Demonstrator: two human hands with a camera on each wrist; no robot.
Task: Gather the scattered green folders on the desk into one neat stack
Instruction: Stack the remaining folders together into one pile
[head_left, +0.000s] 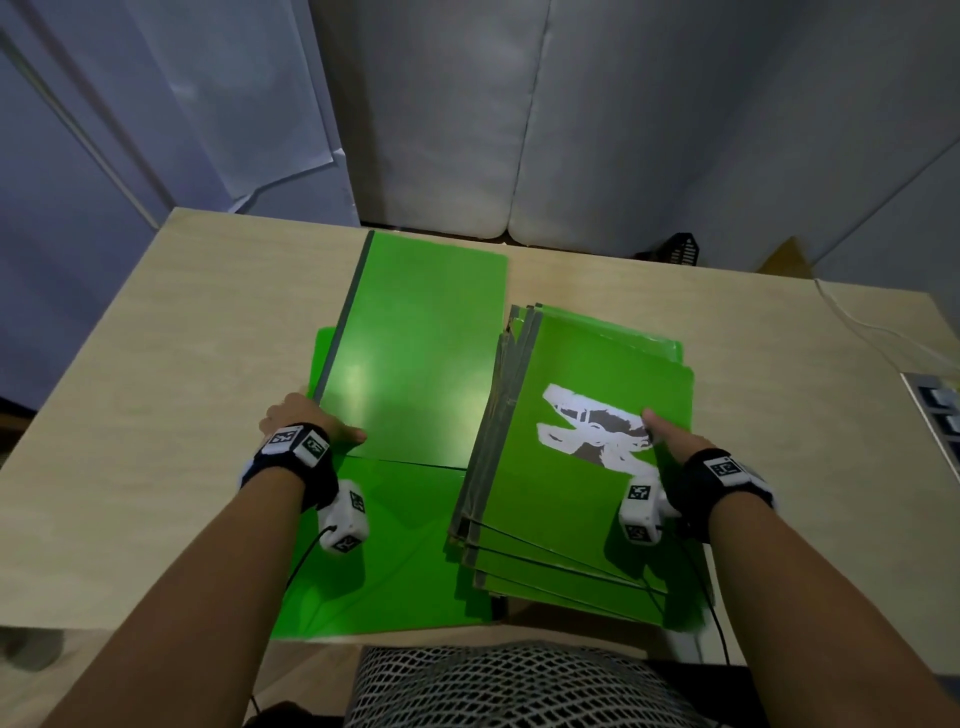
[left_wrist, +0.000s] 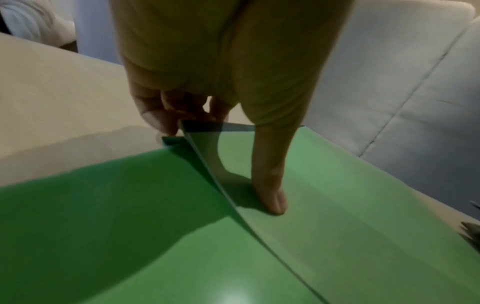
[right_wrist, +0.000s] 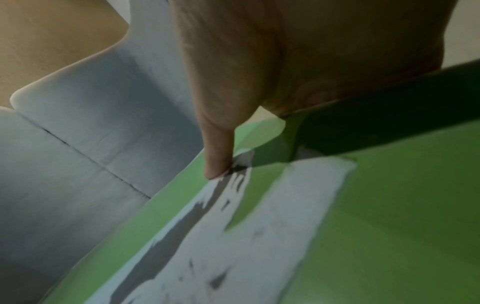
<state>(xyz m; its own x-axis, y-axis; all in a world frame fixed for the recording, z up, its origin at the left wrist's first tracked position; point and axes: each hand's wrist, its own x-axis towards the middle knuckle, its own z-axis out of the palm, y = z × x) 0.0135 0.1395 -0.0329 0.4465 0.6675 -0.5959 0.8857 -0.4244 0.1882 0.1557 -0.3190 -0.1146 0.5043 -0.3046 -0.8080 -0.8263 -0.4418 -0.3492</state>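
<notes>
A green folder with a grey spine lies at the desk's centre, partly over another green folder nearer me. My left hand pinches its near left corner. In the left wrist view the thumb lies on top of that folder, the fingers curl under it, and the corner is raised off the lower folder. To the right sits an uneven stack of several green folders. Its top folder has a torn white patch. My right hand grips its right edge, thumb on top and fingers hidden beneath.
The light wooden desk has bare room on its left and far right. Grey cushions stand behind it. A black basket sits past the far edge. A white cable and a keyboard-like device lie at the right.
</notes>
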